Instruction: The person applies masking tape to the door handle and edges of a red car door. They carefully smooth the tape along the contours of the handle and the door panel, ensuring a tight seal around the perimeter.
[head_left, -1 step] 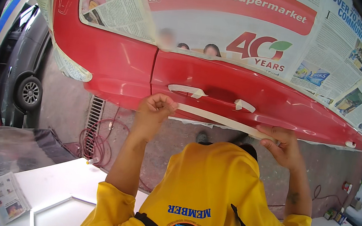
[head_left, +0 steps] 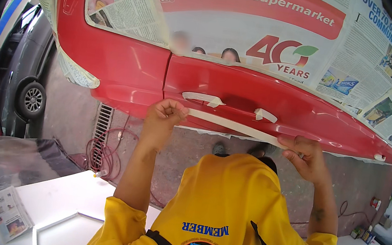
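A strip of cream masking tape (head_left: 235, 124) stretches taut between my two hands, in front of the red car's side. My left hand (head_left: 163, 121) pinches its left end, fingers closed. At the right end my right hand (head_left: 302, 155) grips it between thumb and fingers; whether a roll sits inside that hand is hidden. Just beyond the strip is the red car door (head_left: 244, 89). Pieces of pale tape cover its door handle (head_left: 204, 98) and a smaller part (head_left: 266, 115) beside it. Newspaper (head_left: 228, 18) masks the windows above.
A red hose (head_left: 104, 155) lies coiled over a floor grate (head_left: 102, 125). To the left stands a dark grey car (head_left: 20, 81). Behind me, a white surface (head_left: 65, 194) carries a folded newspaper (head_left: 9, 214). Several small containers (head_left: 363, 234) sit at lower right.
My left hand has shifted slightly left and away from me, with the tape still held. The strip's face shows a little wider; my right hand is nearly unmoved.
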`<action>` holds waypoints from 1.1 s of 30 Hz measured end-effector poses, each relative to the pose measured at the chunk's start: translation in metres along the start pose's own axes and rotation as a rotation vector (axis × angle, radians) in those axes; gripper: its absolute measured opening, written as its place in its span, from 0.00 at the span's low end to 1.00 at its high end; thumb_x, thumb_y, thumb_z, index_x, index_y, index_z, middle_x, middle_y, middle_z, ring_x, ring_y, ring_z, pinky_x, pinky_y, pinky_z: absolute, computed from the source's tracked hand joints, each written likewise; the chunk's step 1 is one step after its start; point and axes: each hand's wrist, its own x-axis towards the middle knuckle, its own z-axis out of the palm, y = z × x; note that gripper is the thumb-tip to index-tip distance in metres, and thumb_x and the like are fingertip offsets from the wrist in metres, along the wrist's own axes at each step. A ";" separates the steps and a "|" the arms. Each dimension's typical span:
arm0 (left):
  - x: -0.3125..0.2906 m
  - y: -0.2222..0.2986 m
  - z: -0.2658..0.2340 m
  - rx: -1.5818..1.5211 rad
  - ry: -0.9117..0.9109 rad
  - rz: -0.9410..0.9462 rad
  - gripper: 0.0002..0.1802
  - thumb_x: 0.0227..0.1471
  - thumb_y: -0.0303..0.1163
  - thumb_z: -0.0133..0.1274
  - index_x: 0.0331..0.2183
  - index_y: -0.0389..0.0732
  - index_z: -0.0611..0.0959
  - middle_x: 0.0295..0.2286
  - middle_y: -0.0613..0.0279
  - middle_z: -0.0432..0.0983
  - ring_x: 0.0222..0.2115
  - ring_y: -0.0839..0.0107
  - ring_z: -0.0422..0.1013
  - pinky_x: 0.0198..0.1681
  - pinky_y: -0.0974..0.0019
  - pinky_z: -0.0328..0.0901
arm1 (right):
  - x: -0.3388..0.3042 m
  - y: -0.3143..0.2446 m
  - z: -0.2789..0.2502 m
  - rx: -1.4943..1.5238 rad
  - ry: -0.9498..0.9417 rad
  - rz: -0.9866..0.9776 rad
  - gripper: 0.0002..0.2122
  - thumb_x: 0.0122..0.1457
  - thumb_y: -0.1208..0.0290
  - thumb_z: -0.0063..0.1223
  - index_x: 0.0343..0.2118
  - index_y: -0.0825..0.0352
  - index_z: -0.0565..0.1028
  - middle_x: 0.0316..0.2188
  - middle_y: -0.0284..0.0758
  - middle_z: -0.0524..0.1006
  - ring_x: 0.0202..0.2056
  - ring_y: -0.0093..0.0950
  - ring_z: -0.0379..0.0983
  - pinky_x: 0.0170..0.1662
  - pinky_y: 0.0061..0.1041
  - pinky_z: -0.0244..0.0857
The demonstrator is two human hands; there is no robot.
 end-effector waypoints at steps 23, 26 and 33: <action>0.015 -0.008 0.027 0.002 0.364 0.063 0.04 0.61 0.21 0.64 0.39 0.35 0.86 0.32 0.66 0.82 0.33 0.79 0.74 0.42 0.72 0.68 | 0.035 -0.001 -0.004 -0.194 0.086 -0.003 0.13 0.65 0.73 0.66 0.52 0.59 0.88 0.27 0.41 0.78 0.27 0.40 0.74 0.32 0.36 0.68; 0.018 -0.009 0.030 -0.030 0.374 0.077 0.03 0.61 0.23 0.65 0.38 0.35 0.87 0.30 0.69 0.80 0.31 0.81 0.72 0.38 0.75 0.66 | 0.037 -0.002 -0.003 -0.207 0.075 0.004 0.13 0.65 0.72 0.66 0.52 0.59 0.88 0.27 0.42 0.79 0.28 0.41 0.75 0.32 0.38 0.68; 0.019 -0.013 0.026 -0.058 0.370 0.073 0.03 0.61 0.22 0.64 0.38 0.35 0.86 0.31 0.66 0.81 0.32 0.79 0.74 0.39 0.74 0.68 | 0.040 -0.001 -0.003 -0.239 0.073 0.005 0.12 0.65 0.72 0.66 0.51 0.59 0.88 0.27 0.42 0.78 0.29 0.42 0.75 0.33 0.39 0.69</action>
